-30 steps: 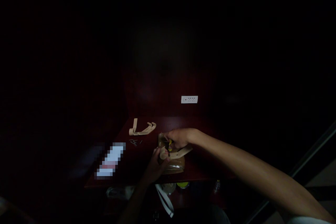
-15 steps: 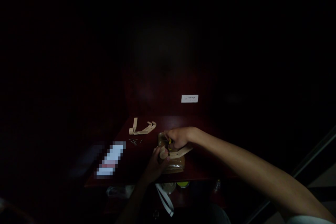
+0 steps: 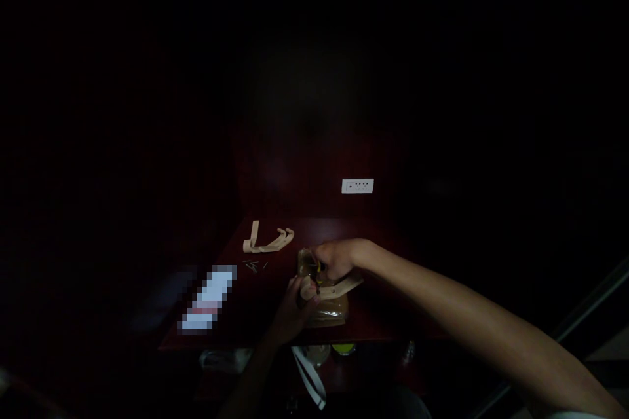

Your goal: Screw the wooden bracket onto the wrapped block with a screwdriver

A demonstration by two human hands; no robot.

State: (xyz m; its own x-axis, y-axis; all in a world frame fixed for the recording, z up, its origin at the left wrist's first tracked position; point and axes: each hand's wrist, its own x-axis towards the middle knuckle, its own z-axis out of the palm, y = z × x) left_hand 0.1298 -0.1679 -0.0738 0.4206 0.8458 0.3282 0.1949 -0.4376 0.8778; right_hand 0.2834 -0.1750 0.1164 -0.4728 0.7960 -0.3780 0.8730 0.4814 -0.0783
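Observed gripping curved wooden bracket (image 3: 341, 289) by its rounded end in left hand (image 3: 291, 314), over tape-wrapped package (image 3: 330, 314), and grasping partly hidden yellow tool (image 3: 319, 269) in right hand (image 3: 339, 258).

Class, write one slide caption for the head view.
Left hand holds a pale curved piece; right hand grips something yellow.

Right hand (image 3: 339, 259) drawn in at the yellow tool (image 3: 319, 269).
Its fingertips, slightly blurred, reach less far left than half a second ago, baring more of the package's (image 3: 330, 311) far end. The view has shifted slightly, so socket (image 3: 358, 186) and loose hook (image 3: 269, 249) sit farther right.
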